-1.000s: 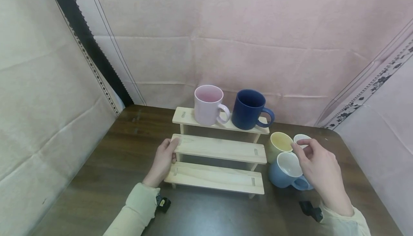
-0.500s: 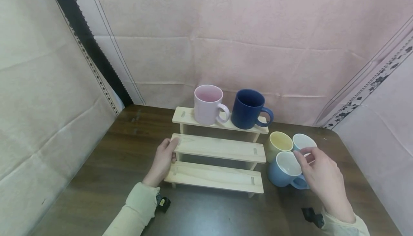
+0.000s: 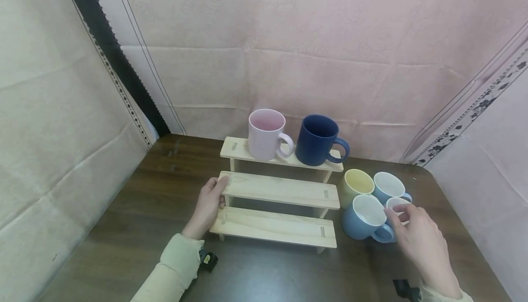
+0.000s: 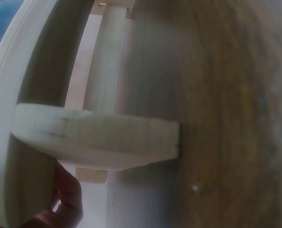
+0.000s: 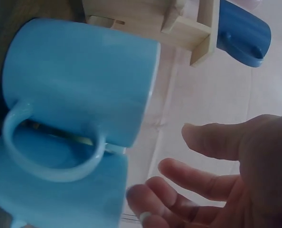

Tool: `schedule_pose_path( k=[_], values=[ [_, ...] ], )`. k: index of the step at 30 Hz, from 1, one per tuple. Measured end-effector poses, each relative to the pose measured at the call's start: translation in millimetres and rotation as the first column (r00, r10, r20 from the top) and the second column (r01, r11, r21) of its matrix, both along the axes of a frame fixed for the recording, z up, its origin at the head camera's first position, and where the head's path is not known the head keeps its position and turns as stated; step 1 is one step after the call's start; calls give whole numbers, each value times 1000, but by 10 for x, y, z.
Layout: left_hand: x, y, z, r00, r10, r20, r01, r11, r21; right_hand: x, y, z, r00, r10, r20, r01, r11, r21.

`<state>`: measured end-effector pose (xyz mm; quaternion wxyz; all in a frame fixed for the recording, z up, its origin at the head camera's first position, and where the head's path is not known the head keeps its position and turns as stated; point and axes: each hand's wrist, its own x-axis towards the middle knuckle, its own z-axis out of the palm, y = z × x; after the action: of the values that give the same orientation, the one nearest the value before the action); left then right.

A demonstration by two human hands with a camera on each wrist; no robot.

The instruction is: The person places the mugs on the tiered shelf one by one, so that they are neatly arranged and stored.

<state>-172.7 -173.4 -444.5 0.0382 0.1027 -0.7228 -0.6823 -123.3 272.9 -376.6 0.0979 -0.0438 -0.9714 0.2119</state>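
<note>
My left hand grips the left end of the middle step of a three-step wooden rack. In the left wrist view its curled fingers show under the wood. Over at the right, my right hand hovers by a cluster of mugs, holding nothing; its fingers and thumb stand apart beside the mug rims in the right wrist view. The cluster has a yellow mug, a blue mug in front, a light blue mug behind, and another white-lined mug partly hidden by the hand.
On the rack's top step stand a pale pink mug and a navy mug, handles to the right. The dark wooden table is enclosed by pale cloth at the back and sides.
My right hand has moved right and toward me, away from the back mugs, uncovering the light blue one and the rim of the partly hidden one. My left hand stays on the rack.
</note>
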Motion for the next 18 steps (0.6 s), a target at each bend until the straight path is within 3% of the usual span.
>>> schedule_pose_path(
  k=[18],
  values=[
    [-14, 0, -11, 1000, -5, 7, 5, 1000, 2, -7, 93, -158, 996, -2, 94, -2, 999, 40]
  ],
)
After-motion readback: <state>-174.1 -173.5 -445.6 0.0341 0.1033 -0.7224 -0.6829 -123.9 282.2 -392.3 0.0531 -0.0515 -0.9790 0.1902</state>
